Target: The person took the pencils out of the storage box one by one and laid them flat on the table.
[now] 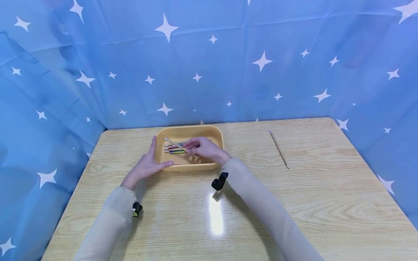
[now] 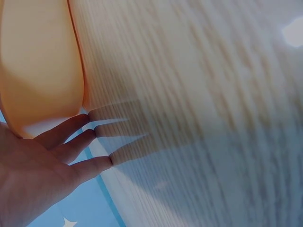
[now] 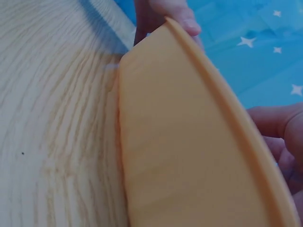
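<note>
A shallow orange-yellow tray (image 1: 189, 167) stands at the back of the table, with several pencils (image 1: 173, 148) lying in its left half. Over the tray, my right hand (image 1: 204, 148) pinches a plain wooden pencil (image 1: 174, 144), its eraser end pointing to the back left. My left hand (image 1: 147, 165) is at the tray's front left corner, thumb along the front rim and straight fingers by the left side. The left wrist view shows its fingers (image 2: 71, 137) spread beside the outer wall. In the right wrist view, the tray wall (image 3: 175, 123) hides the held pencil.
Another plain pencil (image 1: 279, 149) lies alone on the wooden table (image 1: 310, 203), right of the tray. Behind the table hangs a blue cloth (image 1: 212, 65) with white stars. A black wrist camera (image 1: 219, 181) sits under the right sleeve.
</note>
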`<state>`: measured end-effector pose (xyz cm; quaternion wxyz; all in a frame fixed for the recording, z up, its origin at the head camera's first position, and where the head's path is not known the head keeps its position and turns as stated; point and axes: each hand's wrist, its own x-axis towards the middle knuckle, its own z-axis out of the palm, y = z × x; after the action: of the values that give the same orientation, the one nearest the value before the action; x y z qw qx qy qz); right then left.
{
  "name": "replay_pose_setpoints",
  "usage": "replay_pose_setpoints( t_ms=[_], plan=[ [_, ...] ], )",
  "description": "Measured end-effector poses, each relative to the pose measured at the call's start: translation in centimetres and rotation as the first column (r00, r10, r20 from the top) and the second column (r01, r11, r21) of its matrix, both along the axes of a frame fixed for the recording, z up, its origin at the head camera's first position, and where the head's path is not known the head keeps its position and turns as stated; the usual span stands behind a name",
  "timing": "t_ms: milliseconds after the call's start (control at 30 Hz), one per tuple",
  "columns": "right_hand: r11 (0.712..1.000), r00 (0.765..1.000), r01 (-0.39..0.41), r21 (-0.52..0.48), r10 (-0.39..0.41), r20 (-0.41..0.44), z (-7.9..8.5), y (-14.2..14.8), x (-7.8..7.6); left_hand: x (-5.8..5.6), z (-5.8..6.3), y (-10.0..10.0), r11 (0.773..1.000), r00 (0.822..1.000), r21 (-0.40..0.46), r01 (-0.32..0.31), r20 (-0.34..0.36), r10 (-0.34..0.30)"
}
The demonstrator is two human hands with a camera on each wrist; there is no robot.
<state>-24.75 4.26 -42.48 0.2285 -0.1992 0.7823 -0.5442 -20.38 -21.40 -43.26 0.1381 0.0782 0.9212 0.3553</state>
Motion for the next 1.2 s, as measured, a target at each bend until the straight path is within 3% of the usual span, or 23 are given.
replay_pose_setpoints(
  t_ms=[233, 400, 800, 1200],
  plan=[
    [0.999, 0.999, 0.014, -0.047, -0.016, -0.039, 1.1, 1.3, 0.3, -0.1, 0.2, 0.4, 1.0, 1.0, 0.005, -0.002, 0.006, 0.002],
    [0.996, 1.0, 0.024, -0.088, -0.026, -0.016, 1.9, 2.9, 0.6, 0.0, 0.1, 0.4, 1.0, 1.0, 0.004, -0.001, 0.013, 0.001],
    [0.998, 0.998, 0.049, -0.027, -0.05, -0.043, 3.1, 6.5, 1.6, 0.1, -0.1, 0.1, 1.0, 1.0, 0.007, -0.001, 0.006, 0.001],
    [0.995, 0.991, 0.1, -0.004, -0.1, -0.091, 3.1, 9.8, 2.5, 0.2, -0.1, 0.1, 1.0, 1.0, 0.021, 0.006, 0.005, -0.006]
  ],
)
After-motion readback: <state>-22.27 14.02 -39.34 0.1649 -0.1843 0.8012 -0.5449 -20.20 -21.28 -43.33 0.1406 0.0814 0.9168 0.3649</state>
